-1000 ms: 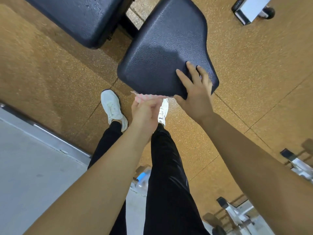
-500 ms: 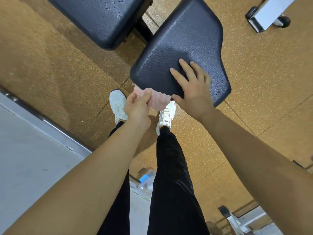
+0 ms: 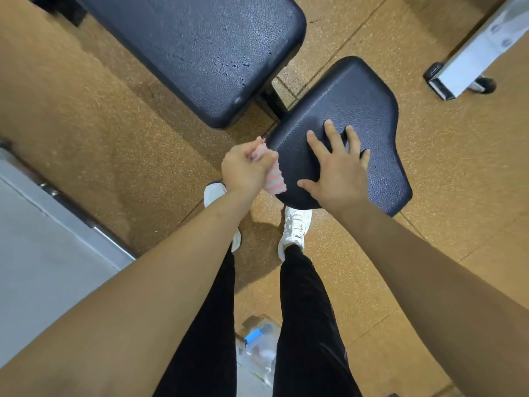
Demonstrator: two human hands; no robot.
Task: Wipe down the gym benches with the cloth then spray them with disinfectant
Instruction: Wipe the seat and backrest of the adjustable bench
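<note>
Left hand [image 3: 246, 170] grips the cloth [image 3: 275, 176] lengthwise along the seat pad [image 3: 357, 98] edge; right hand [image 3: 340, 179] rests flat.

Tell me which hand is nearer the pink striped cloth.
Left. The left hand grips the cloth against the edge of the seat pad; the right hand lies flat on that pad beside it, thumb close to it.

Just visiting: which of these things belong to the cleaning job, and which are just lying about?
Part of the job: pink striped cloth, gripped by the left hand; seat pad under the flat right hand; long bench pad; clear bottle with a blue part on the floor, probably the disinfectant.
Just lying about: white equipment frame; metal floor strip.
</note>
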